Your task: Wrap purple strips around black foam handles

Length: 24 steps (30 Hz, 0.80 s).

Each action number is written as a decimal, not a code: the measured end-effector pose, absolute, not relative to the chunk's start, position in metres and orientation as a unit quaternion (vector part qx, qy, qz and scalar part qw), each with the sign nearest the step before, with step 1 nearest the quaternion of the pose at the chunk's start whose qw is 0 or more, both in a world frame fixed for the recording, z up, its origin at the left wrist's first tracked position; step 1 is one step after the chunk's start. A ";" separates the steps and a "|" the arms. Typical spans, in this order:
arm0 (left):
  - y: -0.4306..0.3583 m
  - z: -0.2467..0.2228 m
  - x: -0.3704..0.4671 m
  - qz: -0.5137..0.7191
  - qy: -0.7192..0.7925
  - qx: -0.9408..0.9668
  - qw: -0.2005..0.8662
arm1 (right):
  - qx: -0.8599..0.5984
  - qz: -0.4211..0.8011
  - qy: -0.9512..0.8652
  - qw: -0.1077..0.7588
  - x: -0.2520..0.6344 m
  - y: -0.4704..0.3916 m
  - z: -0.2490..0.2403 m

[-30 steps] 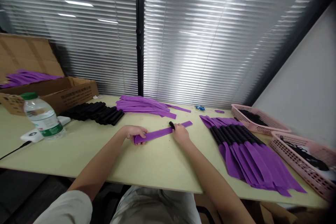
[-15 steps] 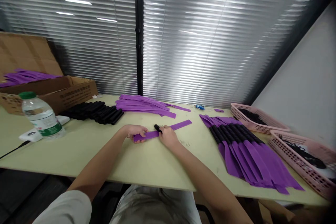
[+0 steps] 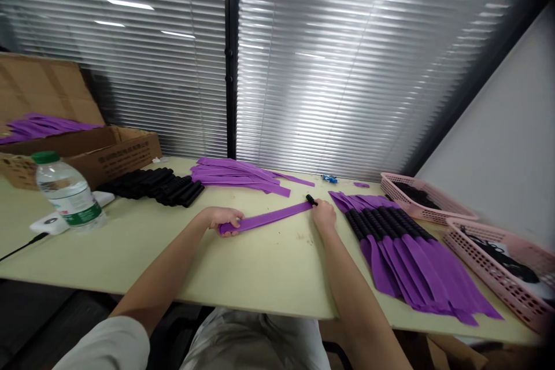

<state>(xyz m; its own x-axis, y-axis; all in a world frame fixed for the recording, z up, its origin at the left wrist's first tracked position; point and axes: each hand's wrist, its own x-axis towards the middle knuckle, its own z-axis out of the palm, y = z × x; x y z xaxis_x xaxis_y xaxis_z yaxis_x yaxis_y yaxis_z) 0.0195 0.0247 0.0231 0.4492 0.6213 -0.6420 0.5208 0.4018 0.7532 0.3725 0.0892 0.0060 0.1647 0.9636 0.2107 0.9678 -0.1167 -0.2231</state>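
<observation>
A flat purple strip (image 3: 273,217) stretches slantwise over the table in front of me. My left hand (image 3: 224,221) is closed around its left end. At the strip's far right end is my right hand (image 3: 324,214), its fingers wrapped round a small black stick-like tool (image 3: 311,200). Only the tool's tip shows beyond my fingers, and I cannot make out its exact kind. The tip is at the strip's end; whether the fingers also pinch the strip is hidden.
Behind lie loose purple strips (image 3: 238,173); black tubes (image 3: 156,185) are heaped left of them. A water bottle (image 3: 69,193) and cardboard box (image 3: 121,153) stand at left. At right are purple strips with black ribbed sleeves (image 3: 416,269) and pink baskets (image 3: 459,214) (image 3: 489,266).
My right hand has slid to the right with the black tool, from the middle of the purple strip to its right end. My left hand has stayed at the left end.
</observation>
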 end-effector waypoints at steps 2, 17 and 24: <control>0.024 0.024 0.019 0.037 0.524 0.546 0.652 | -0.748 -0.007 -0.645 0.160 0.376 0.088 0.004; 0.023 0.027 0.018 0.040 0.524 0.551 0.648 | -0.552 0.059 -0.813 0.177 0.274 0.025 0.011; 0.024 0.025 0.017 0.037 0.523 0.551 0.649 | -0.494 0.072 -0.846 0.187 0.248 0.005 0.010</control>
<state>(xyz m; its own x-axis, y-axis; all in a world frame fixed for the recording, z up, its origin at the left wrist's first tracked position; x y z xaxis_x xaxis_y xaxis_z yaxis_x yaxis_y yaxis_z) 0.0174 0.0243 0.0252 0.4509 0.6246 -0.6376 0.5276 0.3897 0.7548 0.2482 0.0055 0.0101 -0.4422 0.8628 0.2449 0.8092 0.5016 -0.3060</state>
